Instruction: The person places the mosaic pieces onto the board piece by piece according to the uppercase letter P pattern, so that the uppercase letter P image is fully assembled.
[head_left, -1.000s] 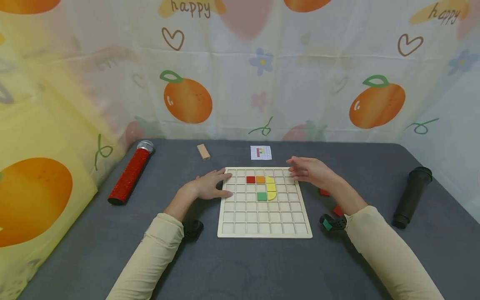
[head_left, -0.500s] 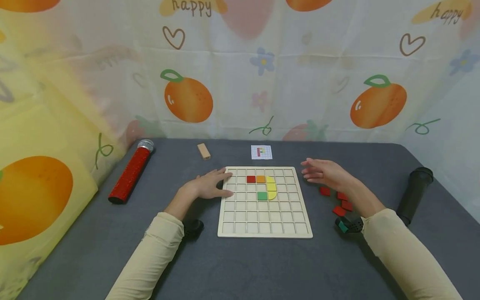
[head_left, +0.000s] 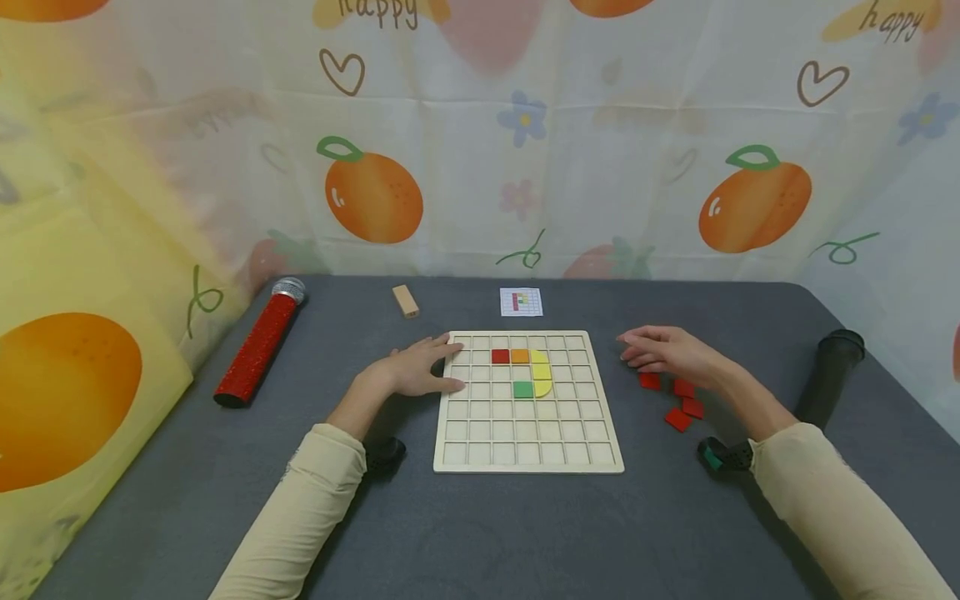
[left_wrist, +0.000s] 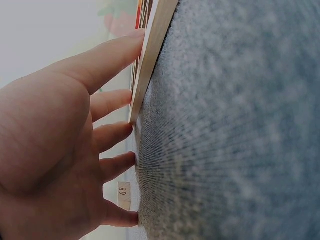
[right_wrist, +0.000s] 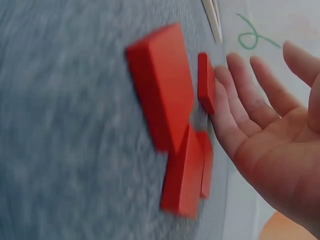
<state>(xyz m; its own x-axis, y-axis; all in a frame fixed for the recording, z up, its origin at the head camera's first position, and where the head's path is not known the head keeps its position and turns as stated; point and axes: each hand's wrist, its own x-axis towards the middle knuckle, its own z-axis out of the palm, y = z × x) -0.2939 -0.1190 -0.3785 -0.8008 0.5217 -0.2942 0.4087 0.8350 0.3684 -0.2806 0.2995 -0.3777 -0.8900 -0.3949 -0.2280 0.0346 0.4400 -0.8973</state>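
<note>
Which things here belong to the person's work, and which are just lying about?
Likely belonging:
pale wooden grid board, touched by the left hand
flat red, orange, yellow and green tiles on it
four loose red square tiles near the right hand
white card with a coloured pattern

Probably just lying about:
glittery red microphone with silver head
black cylindrical object
small tan wooden block

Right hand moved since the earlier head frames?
Yes. The right hand has moved to its right, from the right edge of the wooden grid board to clear of it, beside the red tiles.
</note>
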